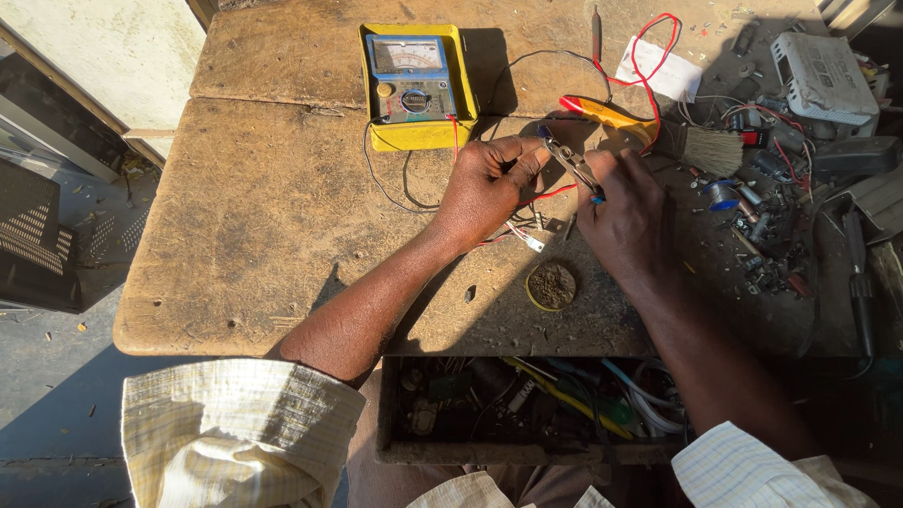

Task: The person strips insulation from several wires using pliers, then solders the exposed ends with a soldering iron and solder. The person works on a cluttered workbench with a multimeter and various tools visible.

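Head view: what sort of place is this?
Probably an electronics repair bench: a worn wooden table with a yellow analog meter, loose parts and a drawer of wires. Both hands work a small tool.

You work at a worn wooden bench (263, 216). Near its far edge sits a yellow-cased meter (414, 89); a small round tin (551, 286) lies near the front edge, and loose parts (767, 235) (a brush (710, 149) among them) crowd the right edge.
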Available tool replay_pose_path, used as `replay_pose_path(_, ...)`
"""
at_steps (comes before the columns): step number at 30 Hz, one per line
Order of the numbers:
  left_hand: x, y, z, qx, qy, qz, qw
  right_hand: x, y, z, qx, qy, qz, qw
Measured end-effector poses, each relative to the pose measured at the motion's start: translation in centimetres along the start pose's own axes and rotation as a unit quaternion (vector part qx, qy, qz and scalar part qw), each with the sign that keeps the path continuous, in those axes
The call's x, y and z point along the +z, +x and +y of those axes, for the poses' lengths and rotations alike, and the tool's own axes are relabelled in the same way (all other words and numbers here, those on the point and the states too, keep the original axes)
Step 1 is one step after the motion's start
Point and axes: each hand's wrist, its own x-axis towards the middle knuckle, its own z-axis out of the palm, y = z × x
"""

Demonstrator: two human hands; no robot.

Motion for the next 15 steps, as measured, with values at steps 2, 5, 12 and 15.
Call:
replay_pose_path(2, 0.06, 0.01, 0.07, -0.018, -0.012, 0.007, 1.0, 0.08, -0.02, 0.01, 0.005, -0.003, -0.008, 1.0)
replay_pose_path(5, 0.16, 0.09, 0.02, 0.001, 0.035, 0.02, 0.999, 0.15, -0.03, -0.1, 0.006, -0.001, -0.002, 1.0)
replay_pose_path(12, 0.24, 0.18, -0.17, 0.037, 0.033, 0.037, 0.998, 0.22, 0.1, -0.46, 0.02, 0.039, -0.018, 0.999)
replay_pose_path(15, 0.04, 0.03, 0.07, 0.028, 0.027, 0.035, 0.999, 0.27, 0.35, -0.56, 0.001, 0.069, 0.003, 0.998)
